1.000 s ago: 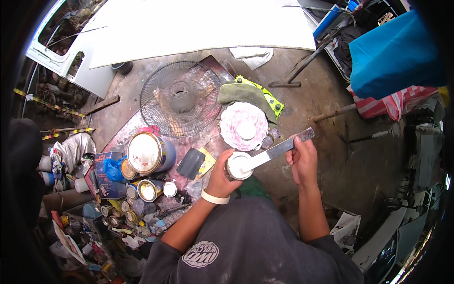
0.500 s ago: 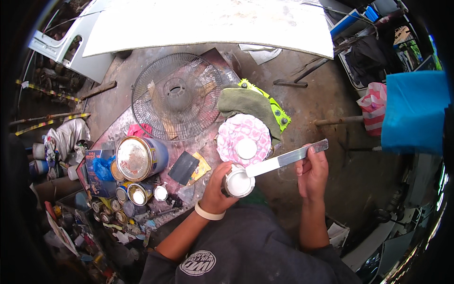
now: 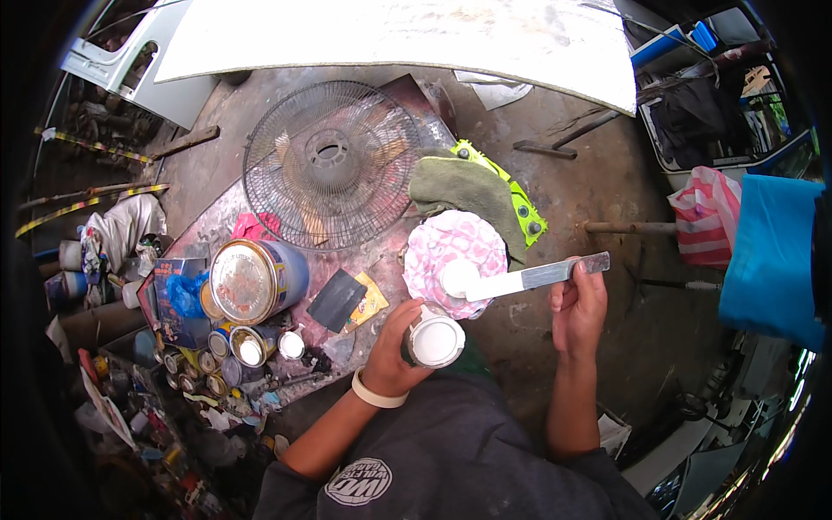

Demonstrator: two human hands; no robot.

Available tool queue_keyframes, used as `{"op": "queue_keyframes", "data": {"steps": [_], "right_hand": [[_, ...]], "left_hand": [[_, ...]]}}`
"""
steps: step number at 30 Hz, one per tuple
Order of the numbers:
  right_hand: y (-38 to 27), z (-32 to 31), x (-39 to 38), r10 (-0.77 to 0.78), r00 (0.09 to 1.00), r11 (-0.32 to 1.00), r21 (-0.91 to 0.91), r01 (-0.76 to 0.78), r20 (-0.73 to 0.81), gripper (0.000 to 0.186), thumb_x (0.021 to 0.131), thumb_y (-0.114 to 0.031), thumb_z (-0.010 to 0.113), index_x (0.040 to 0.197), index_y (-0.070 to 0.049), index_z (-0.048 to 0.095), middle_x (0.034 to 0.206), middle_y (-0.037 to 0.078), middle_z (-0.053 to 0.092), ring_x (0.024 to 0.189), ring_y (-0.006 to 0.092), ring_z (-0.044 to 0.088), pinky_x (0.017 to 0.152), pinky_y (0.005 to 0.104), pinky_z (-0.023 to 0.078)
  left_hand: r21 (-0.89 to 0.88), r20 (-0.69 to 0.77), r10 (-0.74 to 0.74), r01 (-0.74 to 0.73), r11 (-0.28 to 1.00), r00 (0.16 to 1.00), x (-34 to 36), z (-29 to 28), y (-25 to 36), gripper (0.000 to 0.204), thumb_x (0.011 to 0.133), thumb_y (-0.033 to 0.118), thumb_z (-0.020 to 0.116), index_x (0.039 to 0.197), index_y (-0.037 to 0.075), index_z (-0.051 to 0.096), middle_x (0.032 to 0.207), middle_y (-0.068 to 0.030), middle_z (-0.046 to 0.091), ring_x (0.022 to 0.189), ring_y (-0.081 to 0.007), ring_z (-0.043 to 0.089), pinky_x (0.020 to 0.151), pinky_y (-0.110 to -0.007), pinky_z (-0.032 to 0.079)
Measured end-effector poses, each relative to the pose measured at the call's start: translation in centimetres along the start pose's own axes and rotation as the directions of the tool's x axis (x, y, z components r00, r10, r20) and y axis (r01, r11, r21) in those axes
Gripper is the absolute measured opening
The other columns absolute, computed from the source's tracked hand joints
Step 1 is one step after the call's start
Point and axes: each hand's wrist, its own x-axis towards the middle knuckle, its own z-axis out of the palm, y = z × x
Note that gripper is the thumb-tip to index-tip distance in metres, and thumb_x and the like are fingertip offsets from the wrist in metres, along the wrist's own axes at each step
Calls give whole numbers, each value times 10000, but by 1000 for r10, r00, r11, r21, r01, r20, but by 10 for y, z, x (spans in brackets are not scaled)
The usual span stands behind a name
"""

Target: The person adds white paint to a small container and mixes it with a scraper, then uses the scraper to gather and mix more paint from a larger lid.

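Note:
My left hand point(image 3: 390, 351) is wrapped round a small can of white paint point(image 3: 437, 341), tilted so its open top shows. My right hand point(image 3: 579, 308) pinches the bare end of a flat metal stirring stick point(image 3: 544, 276) between thumb and fingers. White paint coats the stick's other end, which is over a round pink-and-white patterned cloth point(image 3: 423, 241). A round patch of white lies at the middle of that cloth; what is beneath is mostly hidden. Behind the cloth sits a folded olive-green cloth point(image 3: 468, 188).
A black wire fan guard point(image 3: 329, 199) lies on the stained table. Left of my hands stand a large paint can point(image 3: 243, 282) and several small cans. Dark sandpaper point(image 3: 336, 301) lies nearby. A bright green bar point(image 3: 527, 212) and a big white panel point(image 3: 390, 35) are farther off.
The stick's coated end has moved from the rim of the can in my left hand to over the patterned cloth. The can's open top now shows unobstructed.

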Motion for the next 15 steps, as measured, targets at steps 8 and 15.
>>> {"op": "queue_keyframes", "data": {"steps": [8, 15], "right_hand": [[6, -5, -8, 33, 999, 999, -31, -34, -31, 184, 1089, -187, 503, 1079, -20, 579, 813, 33, 586, 586, 91, 493, 504, 236, 371], [11, -12, -11, 30, 998, 999, -24, -31, -53, 173, 1087, -185, 511, 1084, -26, 579, 812, 28, 587, 584, 86, 494, 498, 233, 367]], "left_hand": [[16, -19, 13, -13, 1000, 1000, -2, 2, -1, 919, 686, 105, 940, 1446, 46, 428, 1443, -226, 530, 1357, -385, 527, 1144, -473, 420], [10, -25, 10, -10, 1000, 1000, -5, 4, -3, 918, 696, 114, 940, 1452, 48, 424, 1448, -225, 531, 1354, -388, 532, 1138, -476, 425]]}}
